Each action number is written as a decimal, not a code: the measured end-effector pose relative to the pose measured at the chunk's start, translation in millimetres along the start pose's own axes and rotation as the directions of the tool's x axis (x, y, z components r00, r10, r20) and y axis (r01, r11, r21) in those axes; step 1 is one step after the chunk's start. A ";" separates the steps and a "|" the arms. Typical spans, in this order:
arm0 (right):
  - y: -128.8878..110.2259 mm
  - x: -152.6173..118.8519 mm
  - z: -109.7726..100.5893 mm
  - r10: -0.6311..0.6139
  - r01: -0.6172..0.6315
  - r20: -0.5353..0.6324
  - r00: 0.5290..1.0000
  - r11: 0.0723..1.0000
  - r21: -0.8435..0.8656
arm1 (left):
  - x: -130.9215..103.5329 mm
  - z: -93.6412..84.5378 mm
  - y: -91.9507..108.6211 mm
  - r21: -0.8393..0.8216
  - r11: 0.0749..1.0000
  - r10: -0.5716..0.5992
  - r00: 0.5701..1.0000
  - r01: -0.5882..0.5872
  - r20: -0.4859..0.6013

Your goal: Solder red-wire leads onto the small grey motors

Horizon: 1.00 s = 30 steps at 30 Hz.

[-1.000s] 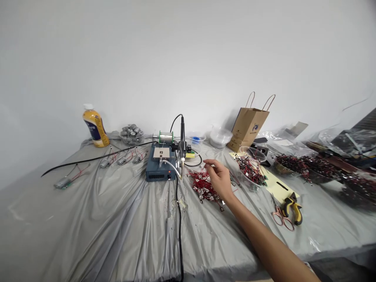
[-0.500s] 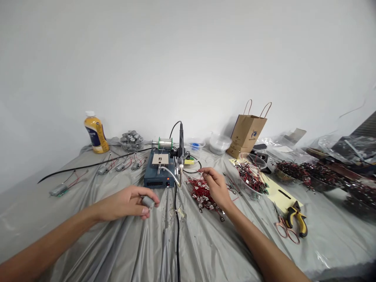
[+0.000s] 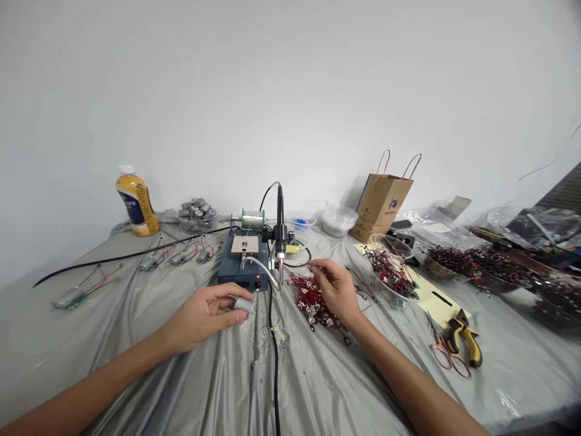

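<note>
My left hand point(image 3: 206, 315) grips a small grey cylindrical motor point(image 3: 244, 304) between thumb and fingers, left of the soldering iron's tip. The soldering iron point(image 3: 280, 233) hangs upright in its holder over a blue soldering station point(image 3: 231, 261), with a curved metal tube point(image 3: 261, 264) beside the tip. My right hand point(image 3: 334, 287) is closed in a pinch on a thin red wire point(image 3: 302, 264), right of the iron. Beneath that hand lies a pile of red wires point(image 3: 308, 297) with small metal ends.
Wired motors point(image 3: 70, 298) lie at left, near a bowl of motors point(image 3: 196, 215) and a yellow bottle point(image 3: 136, 203). A solder spool point(image 3: 253, 219) sits behind the station. At right are a bowl of wired parts point(image 3: 393, 275), a paper bag point(image 3: 381, 203), scissors point(image 3: 449, 357) and yellow-black pliers point(image 3: 465, 339).
My left hand has moved right and slightly up with the motor, closer to the iron's tip. My right hand stays nearly in place, still pinching. The view has shifted a little.
</note>
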State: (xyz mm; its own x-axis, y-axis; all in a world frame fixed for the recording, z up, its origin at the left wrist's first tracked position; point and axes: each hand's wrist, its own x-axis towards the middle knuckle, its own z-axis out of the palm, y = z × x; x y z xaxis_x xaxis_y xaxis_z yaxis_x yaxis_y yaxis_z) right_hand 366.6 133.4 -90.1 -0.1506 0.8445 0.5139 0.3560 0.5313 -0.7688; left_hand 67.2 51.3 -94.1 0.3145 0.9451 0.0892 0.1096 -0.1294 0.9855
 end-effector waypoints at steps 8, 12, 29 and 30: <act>-9.2 -0.1 -3.0 0.076 -0.077 0.013 0.997 0.996 0.036 | -2.3 14.6 -5.0 -0.111 0.993 -0.044 0.993 0.032 -0.108; -10.5 2.9 -4.4 0.105 -0.111 0.058 0.993 0.988 0.108 | 0.8 19.0 -9.4 -0.123 0.992 -0.024 0.990 0.007 -0.138; -29.2 -14.3 3.3 0.051 -0.104 0.228 0.972 0.967 0.231 | 6.1 35.6 5.9 -0.321 0.947 -0.089 0.983 0.034 -0.158; -29.3 -16.5 5.5 0.039 -0.098 0.248 0.968 0.968 0.231 | 7.7 38.1 8.0 -0.315 0.948 -0.103 0.981 0.047 -0.165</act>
State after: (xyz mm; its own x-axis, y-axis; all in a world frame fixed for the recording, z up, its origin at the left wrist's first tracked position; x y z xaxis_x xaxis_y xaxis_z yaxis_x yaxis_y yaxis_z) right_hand 353.6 104.3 -78.2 -0.3609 0.8546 0.3735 0.1461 0.4473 -0.8824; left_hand 106.5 46.1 -91.0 0.1413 0.9899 0.0093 -0.1782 0.0162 0.9839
